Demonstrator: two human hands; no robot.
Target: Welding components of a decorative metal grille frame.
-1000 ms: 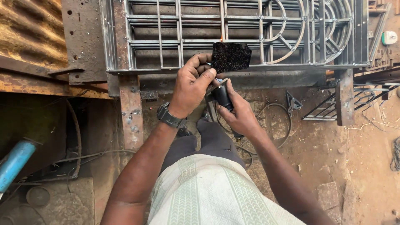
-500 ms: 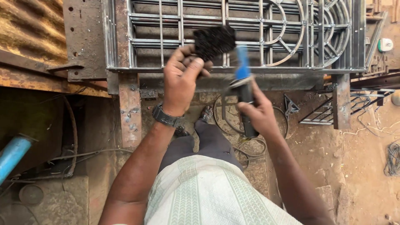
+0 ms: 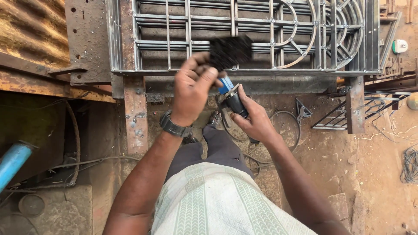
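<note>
At the bottom centre of the frame I see my pale patterned shirt [image 3: 222, 204] and dark trousers, with both forearms reaching up. My right hand [image 3: 254, 119], just right of centre, is closed around the black body of a grinder [image 3: 233, 99]; its blue part shows just above my fingers, and its lower end is hidden in my palm. My left hand [image 3: 193, 93], wearing a dark watch [image 3: 173, 126], pinches a black brush-like piece [image 3: 230, 51] at upper centre; motion blur leaves its shape hard to make out, and I cannot tell whether it touches the grinder. Behind them a steel grille [image 3: 278, 39] with curved bars spans the top, cut off by the upper edge. A blue pipe [image 3: 13, 163] enters at the lower left. At the upper right edge sits a small white and green object [image 3: 399, 45], too small to read.
</note>
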